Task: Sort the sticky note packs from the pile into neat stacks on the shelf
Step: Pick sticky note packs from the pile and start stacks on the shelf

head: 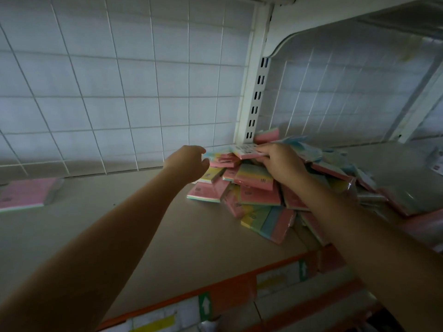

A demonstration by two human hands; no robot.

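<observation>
A loose pile of sticky note packs [261,195], pink, yellow, green and blue in clear wrap, lies on the beige shelf [143,224] right of centre. My right hand [280,161] rests on top of the pile, its fingers closed on a pink-edged pack [247,150] with a printed label, lifted at the pile's back. My left hand [189,162] hovers just left of the pile with fingers curled and apart, holding nothing. One pink pack [26,192] lies flat alone at the shelf's far left.
A white wire-grid back panel [119,92] rises behind the shelf. A slotted white upright [256,92] stands behind the pile. An upper shelf [359,17] overhangs at the right. An orange front rail [227,293] with price labels edges the shelf. More wrapped packs [407,202] spread right.
</observation>
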